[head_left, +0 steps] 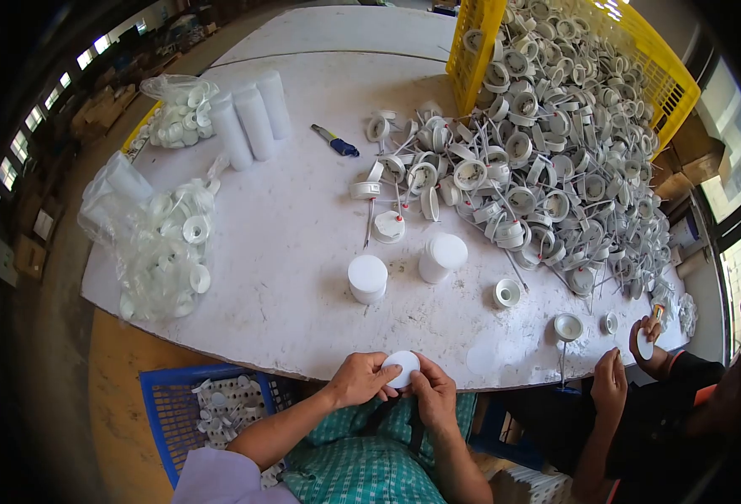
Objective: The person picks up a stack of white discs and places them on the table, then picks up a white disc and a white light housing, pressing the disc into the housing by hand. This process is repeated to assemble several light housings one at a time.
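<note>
A white round disc [402, 370] is pinched between my two hands at the table's front edge. My left hand [360, 380] grips its left side, and my right hand [434, 391] holds its right side. Beyond them stand two stacks of white discs, one nearer the left [368, 279] and one a little farther right [443, 257]. A small white ring-shaped part [507, 293] lies to the right of the stacks. What is under the disc is hidden.
A large heap of white fittings [555, 168] spills from a yellow crate [474, 50]. A blue-handled knife [335, 141], white cylinders [253, 122] and bagged parts [169, 244] lie farther left. A blue crate [169, 428] sits below. At right, a co-worker's hands [610, 380] hold another disc.
</note>
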{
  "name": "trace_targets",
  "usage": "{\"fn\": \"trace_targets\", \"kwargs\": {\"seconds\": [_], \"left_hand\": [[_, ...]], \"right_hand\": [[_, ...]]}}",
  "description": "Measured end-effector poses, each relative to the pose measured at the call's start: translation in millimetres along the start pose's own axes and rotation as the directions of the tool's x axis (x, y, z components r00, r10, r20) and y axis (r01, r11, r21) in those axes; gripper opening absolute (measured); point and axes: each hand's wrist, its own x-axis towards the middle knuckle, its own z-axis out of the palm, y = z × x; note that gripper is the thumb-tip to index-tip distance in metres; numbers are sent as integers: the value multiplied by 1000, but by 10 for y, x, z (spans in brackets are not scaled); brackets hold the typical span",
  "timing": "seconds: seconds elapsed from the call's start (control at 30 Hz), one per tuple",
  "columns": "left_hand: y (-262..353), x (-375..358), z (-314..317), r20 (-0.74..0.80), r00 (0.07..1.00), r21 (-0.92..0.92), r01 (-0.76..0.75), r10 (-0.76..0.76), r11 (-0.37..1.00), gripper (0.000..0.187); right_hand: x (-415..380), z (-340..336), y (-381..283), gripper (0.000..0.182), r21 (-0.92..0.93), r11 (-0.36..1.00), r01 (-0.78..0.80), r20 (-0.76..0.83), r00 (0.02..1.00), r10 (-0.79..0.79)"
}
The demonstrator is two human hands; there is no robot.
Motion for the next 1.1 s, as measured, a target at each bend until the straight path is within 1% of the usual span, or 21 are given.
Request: {"fn": "trace_targets", "kwargs": {"seconds": [0.07,0.13,0.2,0.23,0.27,0.3,0.33,0.37,0.4,0.43,0.5,0.6,0.7,0.73,0.8,0.87,0.9,0.93,0.97,1.03,1.1], "left_hand": [[-66,34,-37,86,994,-164,-49,64,985,30],[-67,50,-74,105,992,-177,-47,66,983,30],[-87,82,-100,125,990,-190,-42,67,981,29],[-111,106,-113,99,994,-174,-29,47,984,28],[-124,127,-126,72,997,-157,-14,25,987,28],[-116,146,-141,69,997,-160,-14,25,987,28],[-99,164,-156,65,998,-85,22,-16,996,26],[-92,178,-167,59,997,-9,58,-57,998,25],[-101,195,-171,59,997,-11,59,-59,998,25],[-117,217,-176,55,997,22,60,-61,998,24],[-114,240,-192,49,997,53,61,-64,997,24],[-99,250,-218,55,996,21,70,-71,997,23],[-123,274,-234,55,997,16,53,-54,998,23],[-71,256,-244,57,996,16,75,-76,997,23],[-73,267,-258,55,994,12,95,-95,995,23],[-154,308,-258,65,992,38,109,-111,993,24],[-160,311,-253,62,992,32,107,-109,994,24],[-158,314,-245,47,996,-3,74,-73,997,25],[-157,317,-243,30,999,-36,39,-38,999,25],[-142,328,-268,27,999,-43,34,-33,998,26],[-161,344,-284,22,999,-52,31,-30,998,27]], "right_hand": [[36,-18,24,34,19,1000,-22,-15,1000,22],[69,-66,69,33,37,998,-46,-30,998,47],[114,-95,74,43,27,995,-91,11,996,91],[132,-77,39,43,23,995,-93,13,996,92],[132,-51,-5,53,-259,954,151,44,988,-145],[146,-13,-67,63,-503,778,376,141,924,-355],[181,-10,-111,63,-504,778,374,143,925,-353],[217,-23,-156,73,-645,595,479,283,873,-396],[245,-31,-198,83,-732,375,569,426,812,-399],[261,-24,-247,83,-732,376,568,426,813,-397],[291,-3,-321,81,-760,349,548,467,834,-293],[335,13,-316,78,-789,315,528,457,846,-274],[378,18,-271,74,-788,313,530,453,844,-287],[381,28,-276,74,-787,311,532,457,843,-285],[378,51,-304,71,-809,357,468,408,883,-233],[399,66,-318,71,-822,335,461,406,886,-224],[414,70,-322,70,-834,316,452,400,890,-219],[437,65,-321,70,-834,313,455,404,889,-215],[468,47,-315,70,-842,299,449,390,890,-236],[545,5,-301,70,-850,282,445,382,889,-252],[632,-21,-302,68,-878,159,452,381,859,-343]]}}
